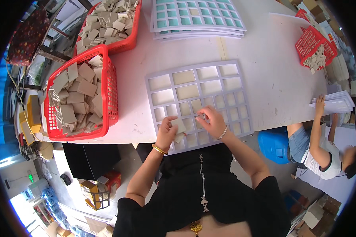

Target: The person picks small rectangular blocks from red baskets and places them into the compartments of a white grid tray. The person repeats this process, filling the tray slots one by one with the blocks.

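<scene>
A white gridded tray lies before me at the table's near edge. Its cells differ in size, and several are filled with flat cream pieces. My left hand is closed on small flat cream pieces above the tray's lower left part. My right hand hovers over the middle cells, its thumb and forefinger brought together at a cell's edge. Whatever lies between those fingertips is too small to make out. Just beyond them, a cream piece sits in a small cell.
Two red baskets, a near one and a far one, hold heaps of flat pieces on the left. Stacked trays with green-backed cells lie at the far side. Another red basket stands far right, near a seated person handling white sheets.
</scene>
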The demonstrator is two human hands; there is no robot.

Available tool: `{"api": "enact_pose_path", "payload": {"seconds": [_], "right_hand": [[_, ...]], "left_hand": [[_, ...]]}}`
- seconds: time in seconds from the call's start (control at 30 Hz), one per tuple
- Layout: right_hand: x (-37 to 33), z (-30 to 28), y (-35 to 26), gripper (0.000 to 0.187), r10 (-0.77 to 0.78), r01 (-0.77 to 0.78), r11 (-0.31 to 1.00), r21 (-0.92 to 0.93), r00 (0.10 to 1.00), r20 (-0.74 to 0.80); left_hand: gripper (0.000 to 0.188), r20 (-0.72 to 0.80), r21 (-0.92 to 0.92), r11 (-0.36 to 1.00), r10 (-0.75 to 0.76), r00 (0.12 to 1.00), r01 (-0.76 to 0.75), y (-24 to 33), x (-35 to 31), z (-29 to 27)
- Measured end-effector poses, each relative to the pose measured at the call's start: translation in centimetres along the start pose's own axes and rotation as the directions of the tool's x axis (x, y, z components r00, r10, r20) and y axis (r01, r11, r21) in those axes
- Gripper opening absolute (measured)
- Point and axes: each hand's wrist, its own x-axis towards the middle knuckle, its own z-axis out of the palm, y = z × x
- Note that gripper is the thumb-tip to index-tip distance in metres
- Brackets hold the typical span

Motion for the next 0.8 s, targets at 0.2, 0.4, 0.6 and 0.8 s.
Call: {"api": "enact_pose_path", "payload": {"seconds": [0.2,0.4,0.6,0.8], "right_hand": [[0.4,1.2,-0.5,0.031,0.168,-0.267,0.892,0.364,0.945,0.282],[0.7,1.5,0.7,0.024,0.059,-0.071,0.994,0.088,0.989,0.134],[0.7,2.9,0.9,0.022,-0.147,0.186,0.965,-0.187,0.968,0.206],[1.0,2.5,0.0,0.034,-0.198,0.207,0.898,-0.389,0.978,0.064]], "left_hand": [[0.034,0.051,0.566,0.781,0.287,0.957,-0.264,-0.7,0.0,1.4],[0.026,-0.003,0.770,0.602,0.334,0.943,-0.211,1.3,-1.4,-0.9],[0.023,0.160,0.908,0.327,0.308,0.938,-0.263,1.2,-2.9,-0.5],[0.041,0.167,0.986,-0.026,0.023,0.986,-0.166,0.4,-2.4,1.7]]}}
